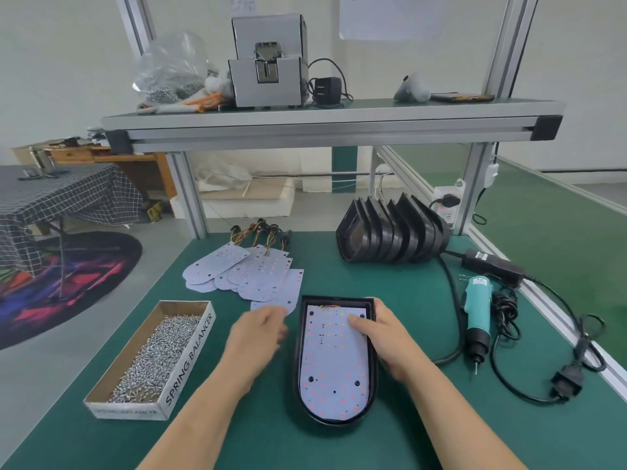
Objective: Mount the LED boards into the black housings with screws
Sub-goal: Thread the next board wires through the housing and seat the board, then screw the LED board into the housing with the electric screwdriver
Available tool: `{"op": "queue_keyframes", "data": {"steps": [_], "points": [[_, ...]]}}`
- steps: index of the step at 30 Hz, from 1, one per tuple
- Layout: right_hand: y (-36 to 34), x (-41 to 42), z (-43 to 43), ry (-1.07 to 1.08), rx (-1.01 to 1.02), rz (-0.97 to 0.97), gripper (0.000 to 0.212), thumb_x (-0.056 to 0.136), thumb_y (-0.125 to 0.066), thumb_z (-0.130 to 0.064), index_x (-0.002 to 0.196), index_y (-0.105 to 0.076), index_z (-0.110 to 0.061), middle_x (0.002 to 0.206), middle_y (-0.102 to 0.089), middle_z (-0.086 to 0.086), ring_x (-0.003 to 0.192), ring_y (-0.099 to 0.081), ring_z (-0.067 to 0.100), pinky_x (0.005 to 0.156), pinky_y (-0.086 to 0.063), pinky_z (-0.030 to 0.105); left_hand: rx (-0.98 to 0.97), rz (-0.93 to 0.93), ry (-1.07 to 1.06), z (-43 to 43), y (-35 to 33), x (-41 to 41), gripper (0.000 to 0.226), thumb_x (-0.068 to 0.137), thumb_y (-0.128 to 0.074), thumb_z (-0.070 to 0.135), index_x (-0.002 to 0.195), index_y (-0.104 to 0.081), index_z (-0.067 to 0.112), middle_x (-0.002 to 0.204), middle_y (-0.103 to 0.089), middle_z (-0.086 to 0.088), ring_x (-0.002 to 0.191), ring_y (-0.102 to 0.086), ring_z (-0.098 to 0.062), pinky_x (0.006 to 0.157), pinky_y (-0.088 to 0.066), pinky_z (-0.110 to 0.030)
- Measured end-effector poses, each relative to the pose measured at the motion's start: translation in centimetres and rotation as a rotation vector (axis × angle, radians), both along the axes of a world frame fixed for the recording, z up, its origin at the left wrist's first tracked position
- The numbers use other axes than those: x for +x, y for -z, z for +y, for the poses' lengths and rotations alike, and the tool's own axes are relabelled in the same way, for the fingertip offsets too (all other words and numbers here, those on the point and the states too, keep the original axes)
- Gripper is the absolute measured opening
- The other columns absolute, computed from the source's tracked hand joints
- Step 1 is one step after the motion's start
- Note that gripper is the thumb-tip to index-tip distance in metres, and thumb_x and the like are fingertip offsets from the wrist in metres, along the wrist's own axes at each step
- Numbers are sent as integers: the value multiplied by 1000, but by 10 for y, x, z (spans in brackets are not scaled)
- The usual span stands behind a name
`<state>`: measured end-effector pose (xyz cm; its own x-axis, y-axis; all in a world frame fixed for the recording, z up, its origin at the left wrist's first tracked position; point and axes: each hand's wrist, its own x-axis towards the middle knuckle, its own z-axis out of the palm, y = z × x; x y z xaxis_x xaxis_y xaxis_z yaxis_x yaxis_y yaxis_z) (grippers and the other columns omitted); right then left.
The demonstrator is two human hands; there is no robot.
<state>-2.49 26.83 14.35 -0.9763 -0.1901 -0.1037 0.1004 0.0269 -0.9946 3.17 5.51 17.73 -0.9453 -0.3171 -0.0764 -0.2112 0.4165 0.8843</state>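
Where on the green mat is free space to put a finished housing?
Bare mat lies between the loose LED boards and the stacked housings, and at the near right corner, this side of the plug. Crowded: around the screwdriver and cables, and between the screw box and the held housing, where the left hand is.

Bare bench [424,435] runs along the front edge, either side of the forearms. A black housing [334,423] fills the centre, the left hand [258,334] just beside its left rim, the right hand [383,337] gripping its right side. A box of screws [152,361] blocks the front-left. Toward the back edge, loose LED boards [251,273] lie left and stacked housings [390,232] right, with an open gap between. A screwdriver [477,313] and looping cables [456,307] crowd the right edge. A shelf [325,123] hangs overhead at the back.
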Motion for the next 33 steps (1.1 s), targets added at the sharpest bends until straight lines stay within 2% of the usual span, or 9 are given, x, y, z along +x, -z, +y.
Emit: {"op": "queue_keyframes", "data": {"steps": [5, 8, 11, 13, 15, 19, 27, 30, 33], "points": [[5, -8, 4, 10, 133, 32, 14, 91, -62, -1, 98, -55, -12, 89, -61, 8, 80, -56, 21, 74, -46, 38, -527, 16, -343, -96, -17, 0, 21, 88, -58, 8, 86, -72, 24, 96, -73, -2, 83, -60, -25, 74, -45, -31], [2, -15, 4, -48, 217, 50, 15, 90, -64, -3, 98, -54, -11, 90, -59, 7, 80, -53, 20, 73, -42, 34, -780, -274, -242, -139, -12, 1, 16, 85, -64, 9, 91, -73, 21, 105, -73, -3, 82, -63, -22, 76, -52, -32], [0, -19, 3, -110, 312, 90, 15, 90, -67, -10, 99, -55, -15, 90, -62, 4, 76, -54, 16, 71, -43, 31, -894, -476, -41, -152, -2, 0, 36, 86, -70, 25, 122, -66, 30, 125, -67, 1, 97, -65, -20, 87, -53, -32], [1, -17, 2, -113, 452, 177, 14, 89, -67, -17, 95, -55, -18, 84, -62, -2, 72, -52, 12, 66, -42, 27, -905, -435, -11, -152, 6, 0, 31, 86, -68, 23, 114, -68, 37, 117, -70, 3, 94, -66, -18, 84, -54, -31], [6, -14, -2, -86, 505, 258, 11, 89, -65, -18, 92, -55, -22, 79, -63, -3, 70, -51, 11, 63, -41, 21, -871, -329, -71, -151, 13, 1, 18, 83, -69, 17, 86, -70, 34, 97, -72, 6, 80, -66, -16, 69, -51, -28], [18, -8, -8, 1, 599, 455, 4, 93, -60, -14, 96, -61, -17, 88, -61, -4, 82, -54, 16, 71, -40, 19, -812, -195, -154, -152, 20, 3, 29, 77, -71, 7, 56, -60, 24, 70, -64, 8, 68, -59, -17, 57, -38, -27], [9, -11, 16, 362, 671, 617, 10, 92, -68, -27, 96, -67, -18, 100, -57, -7, 88, -60, 16, 81, -49, 36, -790, -126, -243, -154, 21, 4, 25, 82, -66, 5, 62, -66, 20, 61, -65, 4, 62, -60, -17, 56, -40, -29], [-4, -20, 49, 567, 765, 514, 18, 90, -67, -19, 107, -67, -14, 111, -58, 4, 107, -56, 28, 93, -45, 41, -691, -94, -296, -150, 17, 5, 19, 84, -71, 11, 67, -65, 18, 56, -66, 1, 58, -61, -18, 60, -43, -30], [-15, -28, 92, 668, 1014, 299, 38, 88, -69, -21, 123, -62, -8, 126, -52, 20, 120, -43, 40, 103, -37, 46, -359, -41, -382, -148, 11, 8, 15, 83, -76, 14, 69, -69, 12, 53, -67, -3, 53, -59, -21, 59, -46, -28]]}}
